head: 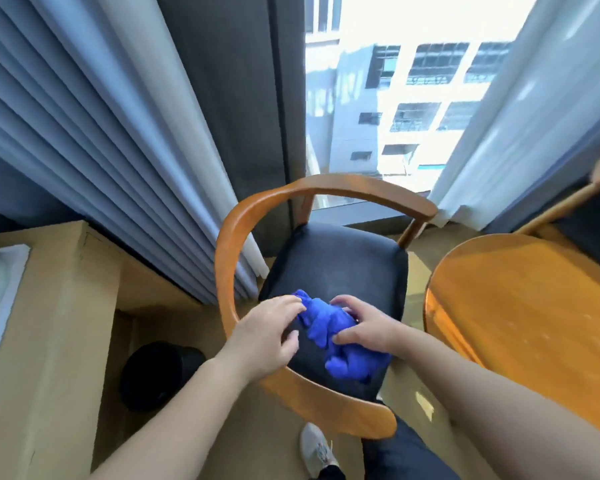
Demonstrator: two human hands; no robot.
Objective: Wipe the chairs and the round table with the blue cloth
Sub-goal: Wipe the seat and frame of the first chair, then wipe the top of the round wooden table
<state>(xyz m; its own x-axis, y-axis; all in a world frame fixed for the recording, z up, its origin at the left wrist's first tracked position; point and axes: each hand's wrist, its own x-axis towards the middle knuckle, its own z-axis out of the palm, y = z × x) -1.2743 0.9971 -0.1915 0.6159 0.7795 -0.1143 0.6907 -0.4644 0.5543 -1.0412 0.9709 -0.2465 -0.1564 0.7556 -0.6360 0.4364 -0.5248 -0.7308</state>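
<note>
Chair seat [343, 265]: blue cloth [323, 320] long axis far-left to near-right; R hand [368, 327] fingers grip it, L hand [264, 330] fingers straight, touching.

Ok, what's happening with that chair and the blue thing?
A person is bent over the wooden chair by the window, getting ready to wipe it. The blue cloth lies bunched up on the chair's black seat. The right hand grips the cloth, and the left hand reaches in, fingertips at its other end. The round table stands just to the right, with a second chair partly in view beyond it.
</note>
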